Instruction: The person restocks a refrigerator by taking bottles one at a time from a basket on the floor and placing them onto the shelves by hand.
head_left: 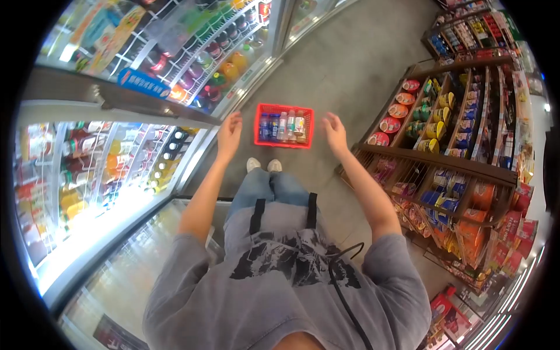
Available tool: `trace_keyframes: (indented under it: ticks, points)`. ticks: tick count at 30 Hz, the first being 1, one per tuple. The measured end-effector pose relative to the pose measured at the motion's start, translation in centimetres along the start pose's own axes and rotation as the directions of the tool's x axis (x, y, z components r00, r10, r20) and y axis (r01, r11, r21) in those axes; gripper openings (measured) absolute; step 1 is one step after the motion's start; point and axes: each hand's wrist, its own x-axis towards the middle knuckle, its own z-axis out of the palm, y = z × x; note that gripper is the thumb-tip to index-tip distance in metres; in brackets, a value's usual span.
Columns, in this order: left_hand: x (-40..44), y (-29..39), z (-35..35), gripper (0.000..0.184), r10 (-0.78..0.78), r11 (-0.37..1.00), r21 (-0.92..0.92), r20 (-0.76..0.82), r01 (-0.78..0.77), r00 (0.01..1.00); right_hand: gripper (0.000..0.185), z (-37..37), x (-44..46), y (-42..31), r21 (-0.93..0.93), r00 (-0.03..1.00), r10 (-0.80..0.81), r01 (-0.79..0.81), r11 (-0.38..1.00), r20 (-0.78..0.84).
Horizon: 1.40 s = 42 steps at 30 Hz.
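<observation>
Bottles [283, 126] in basket [284, 144] on floor [350, 58].

Plenty of light here, the strongest pouring from the left: the drinks cooler [105, 233] is glowing, its near lower edge burning out to pure white. The grey floor [356, 52] sits in softer, dimmer light. Over on the right, light strips [528, 280] streak white, bent by wide-angle distortion. The snack rack [437, 156] bows too, its fine detail too soft to read. Black swallows the corners; the red basket [283, 144], far and central, looks crisper.
</observation>
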Motion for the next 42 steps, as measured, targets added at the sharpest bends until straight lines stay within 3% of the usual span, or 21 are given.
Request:
trace_keyframes:
  ticks: [6,10,12,13,15,18,20,21,23,24,30,32,33,35,36,38,40,42]
  points:
    - [-1.2,-9.1,4.3,0.031,-0.122,0.99,0.083,0.048,0.118,0.991,0.045,-0.6,2.2,15.5,0.134,0.965,0.261,-0.26,0.956,0.015]
    - [-2.4,-13.5,8.6,0.031,-0.274,0.95,0.163,0.018,0.267,0.962,0.044,-0.3,5.1,21.8,0.009,0.916,0.402,-0.402,0.916,-0.019]
    - [-2.6,-15.4,11.7,0.031,-0.337,0.929,0.192,0.089,0.316,0.937,0.045,-0.4,6.1,25.8,-0.188,0.931,0.356,-0.366,0.912,-0.083]
    - [-2.3,-16.9,13.5,0.03,-0.327,0.941,0.125,0.111,0.313,0.939,0.045,-0.4,6.2,27.4,-0.17,0.914,0.393,-0.405,0.898,-0.1]
    - [-0.5,-19.2,17.3,0.033,-0.388,0.92,0.125,0.187,0.37,0.902,0.044,-0.1,9.3,30.4,-0.23,0.946,0.272,-0.309,0.923,-0.177]
    - [3.1,-24.7,23.0,0.036,-0.437,0.892,0.013,0.277,0.452,0.855,0.044,0.0,11.9,30.3,-0.214,0.945,0.277,-0.311,0.926,-0.175]
    - [5.9,-26.7,26.6,0.038,-0.409,0.907,0.039,0.314,0.419,0.857,0.044,0.6,13.5,30.2,-0.098,0.94,0.284,-0.306,0.947,-0.188]
    - [6.9,-28.8,28.3,0.038,-0.423,0.901,0.048,0.311,0.43,0.851,0.044,1.1,14.3,31.6,-0.095,0.938,0.298,-0.318,0.943,-0.179]
    - [8.9,-32.7,31.1,0.039,-0.372,0.923,0.039,0.332,0.382,0.867,0.044,2.2,16.3,34.3,0.141,0.931,0.317,-0.294,0.945,-0.182]
    - [9.9,-34.0,32.3,0.039,-0.385,0.919,0.049,0.327,0.392,0.863,0.044,2.7,17.2,35.1,0.145,0.929,0.328,-0.306,0.941,-0.172]
    - [12.8,-40.1,37.3,0.041,-0.542,0.822,0.016,0.33,0.569,0.773,0.046,5.0,21.5,41.5,0.085,0.95,0.288,-0.279,0.956,-0.119]
    - [12.3,-42.7,38.1,0.043,-0.607,0.763,0.02,0.367,0.646,0.705,0.051,5.8,22.6,43.7,-0.133,0.95,0.293,-0.306,0.943,-0.109]
    - [11.8,-44.1,38.5,0.043,-0.625,0.749,0.029,0.365,0.662,0.69,0.051,6.3,22.9,45.9,-0.133,0.944,0.314,-0.326,0.936,-0.102]
    - [12.2,-46.8,39.7,0.046,-0.629,0.731,0.03,0.417,0.681,0.656,0.05,7.4,25.1,50.3,-0.079,0.976,0.161,-0.174,0.982,-0.145]
    - [12.8,-47.7,40.7,0.046,-0.629,0.732,0.031,0.415,0.681,0.657,0.05,7.6,26.5,51.3,-0.078,0.976,0.161,-0.173,0.982,-0.144]
    - [12.9,-49.9,42.7,0.049,-0.706,0.648,0.016,0.389,0.762,0.592,0.047,8.4,28.5,53.7,-0.293,0.984,0.154,-0.175,0.94,-0.094]
    - [12.8,-51.8,44.3,0.051,-0.738,0.634,0.045,0.336,0.772,0.586,0.047,9.0,29.7,55.0,-0.245,0.983,0.167,-0.182,0.952,-0.082]
    - [12.6,-55.2,45.6,0.052,-0.692,0.713,0.169,0.33,0.68,0.643,0.05,9.5,30.8,55.4,-0.213,0.966,0.256,-0.254,0.943,-0.018]
